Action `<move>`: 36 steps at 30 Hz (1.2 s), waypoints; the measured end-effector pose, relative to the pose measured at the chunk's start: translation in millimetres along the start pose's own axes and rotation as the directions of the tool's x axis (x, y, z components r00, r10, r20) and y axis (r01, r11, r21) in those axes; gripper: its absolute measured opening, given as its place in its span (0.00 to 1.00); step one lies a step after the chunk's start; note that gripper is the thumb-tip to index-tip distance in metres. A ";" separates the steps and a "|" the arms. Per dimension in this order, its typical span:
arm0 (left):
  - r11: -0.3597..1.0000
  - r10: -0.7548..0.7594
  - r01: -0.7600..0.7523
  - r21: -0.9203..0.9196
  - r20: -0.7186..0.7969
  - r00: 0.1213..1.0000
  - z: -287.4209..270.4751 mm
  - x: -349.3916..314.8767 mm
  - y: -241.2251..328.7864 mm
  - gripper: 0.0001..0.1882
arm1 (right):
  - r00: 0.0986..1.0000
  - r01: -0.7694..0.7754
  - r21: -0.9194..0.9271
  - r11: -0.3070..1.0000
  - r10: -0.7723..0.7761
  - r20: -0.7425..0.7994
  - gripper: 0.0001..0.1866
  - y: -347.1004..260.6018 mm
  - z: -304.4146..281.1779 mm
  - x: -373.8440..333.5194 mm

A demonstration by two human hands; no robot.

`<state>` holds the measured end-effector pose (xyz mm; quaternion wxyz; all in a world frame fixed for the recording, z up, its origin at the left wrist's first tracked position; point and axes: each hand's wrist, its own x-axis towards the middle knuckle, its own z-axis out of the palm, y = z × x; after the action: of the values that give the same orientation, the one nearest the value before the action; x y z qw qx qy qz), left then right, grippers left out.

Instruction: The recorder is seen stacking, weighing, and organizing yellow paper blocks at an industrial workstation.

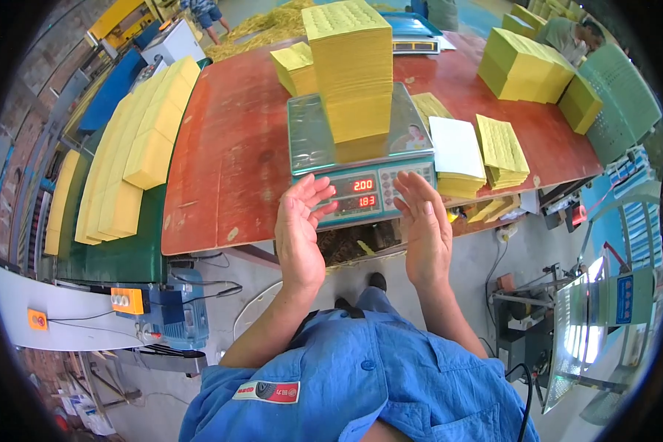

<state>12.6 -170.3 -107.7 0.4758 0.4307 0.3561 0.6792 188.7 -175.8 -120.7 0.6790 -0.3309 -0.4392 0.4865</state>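
Left hand (300,239) and right hand (427,239), mid-frame: empty, palms facing, fingers open and clear of everything. Just beyond, teal digital scale with silver pan (306,140) on red tabletop (228,147). Tall yellow block-shaped paper stack (361,85) stands on the pan, upper centre. Looks top-heavy: I'd press opposite sides evenly, low down, sheets squared, no tilting.

A tall stack of yellow paper (355,81) hid part of a smaller pile (293,68) behind it; the left hand (300,234) covered part of the scale panel (352,200). The upper edge cropped a bystander (203,10) at the torso, yellow blocks (519,70) partly screened a co-worker (562,38), and keypad (390,181) markings were illegibly small.
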 end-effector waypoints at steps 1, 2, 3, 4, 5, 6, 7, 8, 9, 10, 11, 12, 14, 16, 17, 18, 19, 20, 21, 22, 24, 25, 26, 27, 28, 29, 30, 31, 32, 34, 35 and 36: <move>1.000 0.003 -0.003 0.011 -0.001 1.000 0.1 0.9 0.7 0.29 | 1.000 -0.001 0.002 1.000 0.001 0.003 0.25 1.2 0.0 1.0; 1.000 0.007 -0.006 0.012 -0.004 1.000 0.0 2.5 1.1 0.29 | 1.000 -0.006 0.016 1.000 0.005 0.020 0.25 2.1 -0.2 3.0; 1.000 0.012 -0.012 -0.001 -0.008 1.000 0.4 4.7 1.8 0.28 | 0.999 -0.007 0.029 1.000 0.006 0.039 0.25 1.7 0.0 5.8; 0.999 0.028 -0.028 -0.018 -0.005 1.000 1.5 12.7 0.8 0.26 | 0.999 0.007 0.033 0.999 -0.009 0.045 0.25 2.6 0.0 10.0; 0.999 0.047 -0.047 -0.021 0.001 0.999 2.5 21.2 2.3 0.26 | 0.999 -0.013 0.024 1.000 0.012 0.038 0.25 2.5 0.0 12.1; 0.993 0.077 -0.079 0.089 0.026 0.997 3.3 30.5 6.3 0.24 | 0.999 -0.030 0.017 0.999 0.030 0.032 0.24 1.3 0.6 19.3; 0.974 0.100 -0.107 0.198 0.048 0.994 5.9 38.7 11.7 0.21 | 0.999 -0.015 0.020 1.000 0.014 0.039 0.24 -0.2 0.1 28.0; 0.969 0.155 -0.162 0.187 0.050 0.987 10.8 52.7 19.0 0.16 | 0.999 0.015 0.004 1.000 -0.015 0.049 0.24 -4.1 -0.1 38.3; 0.966 0.175 -0.183 0.184 0.056 0.983 18.3 68.4 28.5 0.16 | 0.997 0.047 -0.012 0.999 -0.046 0.060 0.24 -8.8 0.3 50.2; 0.929 0.266 -0.281 0.240 0.093 0.960 25.2 81.4 37.5 0.15 | 0.994 0.080 -0.020 0.997 -0.078 0.074 0.24 -14.1 1.3 61.2; 0.879 0.352 -0.377 0.292 0.134 0.926 32.5 94.9 44.8 0.13 | 0.992 0.095 -0.015 0.995 -0.094 0.082 0.24 -20.0 3.2 74.0; 0.873 0.398 -0.422 0.243 0.145 0.906 40.9 108.6 49.5 0.11 | 0.985 0.138 -0.026 0.990 -0.135 0.108 0.23 -26.5 5.6 87.7; 0.824 0.467 -0.504 0.258 0.194 0.863 52.7 130.8 59.8 0.11 | 0.967 0.211 -0.028 0.977 -0.205 0.151 0.23 -40.1 12.9 111.2; 0.765 0.531 -0.582 0.276 0.240 0.812 59.0 152.0 63.9 0.11 | 0.956 0.237 -0.023 0.971 -0.229 0.182 0.23 -47.5 17.6 132.7; 0.706 0.557 -0.615 0.351 0.263 0.788 58.9 163.1 62.1 0.10 | 0.952 0.244 -0.028 0.969 -0.234 0.199 0.23 -49.0 20.0 143.5; 0.639 0.578 -0.642 0.424 0.285 0.764 59.0 173.3 62.3 0.10 | 0.950 0.250 -0.026 0.968 -0.240 0.198 0.21 -50.3 22.0 154.0; 0.627 0.592 -0.653 0.425 0.285 0.754 61.8 182.1 64.1 0.10 | 0.945 0.262 -0.016 0.965 -0.253 0.208 0.21 -54.4 22.3 165.4; 0.558 0.552 -0.644 0.523 0.346 0.759 64.0 190.5 65.8 0.11 | 0.929 0.320 -0.091 0.943 -0.293 0.226 0.20 -58.2 21.7 176.5; 0.477 0.503 -0.630 0.613 0.397 0.767 65.6 198.9 67.5 0.12 | 0.911 0.375 -0.164 0.912 -0.330 0.246 0.19 -59.9 20.3 187.9; 0.381 0.511 -0.669 0.639 0.457 0.728 64.7 209.6 64.5 0.15 | 0.879 0.457 -0.240 0.856 -0.395 0.265 0.17 -59.9 17.8 203.9; 0.415 0.461 -0.637 0.650 0.453 0.763 62.9 223.9 60.4 0.13 | 0.859 0.499 -0.313 0.808 -0.413 0.302 0.17 -55.9 17.0 230.9; 0.455 0.405 -0.600 0.658 0.448 0.797 62.9 229.0 59.2 0.12 | 0.840 0.535 -0.390 0.750 -0.424 0.338 0.17 -53.9 17.5 242.2; 0.451 0.404 -0.596 0.665 0.443 0.800 63.3 231.4 58.9 0.12 | 0.842 0.532 -0.379 0.757 -0.429 0.326 0.16 -53.2 20.7 249.8; 0.463 0.387 -0.580 0.671 0.436 0.813 64.6 231.9 60.0 0.11 | 0.843 0.530 -0.373 0.762 -0.426 0.329 0.16 -53.1 21.0 255.5; 0.474 0.369 -0.560 0.679 0.424 0.827 64.6 232.1 60.6 0.09 | 0.840 0.533 -0.389 0.752 -0.415 0.349 0.16 -52.4 21.9 259.8; 0.470 0.368 -0.553 0.688 0.417 0.831 64.2 233.3 60.3 0.09 | 0.837 0.536 -0.405 0.741 -0.404 0.368 0.16 -50.7 22.5 263.1; 0.538 0.342 -0.516 0.667 0.387 0.856 64.0 234.5 60.0 0.08 | 0.838 0.532 -0.399 0.747 -0.399 0.372 0.16 -47.4 22.7 265.9; 0.601 0.317 -0.478 0.640 0.359 0.878 64.1 235.6 60.5 0.06 | 0.846 0.515 -0.369 0.774 -0.389 0.366 0.15 -44.3 23.1 269.0; 0.597 0.317 -0.475 0.647 0.353 0.880 64.4 236.3 61.3 0.06 | 0.853 0.497 -0.339 0.799 -0.379 0.359 0.15 -42.1 23.6 271.2; 0.575 0.323 -0.482 0.661 0.358 0.876 64.9 237.1 63.3 0.04 | 0.857 0.488 -0.314 0.815 -0.379 0.348 0.14 -40.3 24.9 273.4; 0.572 0.323 -0.482 0.664 0.357 0.876 65.5 237.4 63.9 0.04 | 0.862 0.480 -0.295 0.826 -0.382 0.333 0.14 -39.9 25.5 273.7; 0.548 0.345 -0.499 0.671 0.362 0.866 66.6 237.6 64.6 0.03 | 0.862 0.480 -0.292 0.827 -0.383 0.333 0.14 -39.7 25.3 273.5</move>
<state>10.4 42.1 33.5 0.1092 0.7214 0.4411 0.5226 218.7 72.7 -0.8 0.6347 -0.2757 -0.6705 0.2675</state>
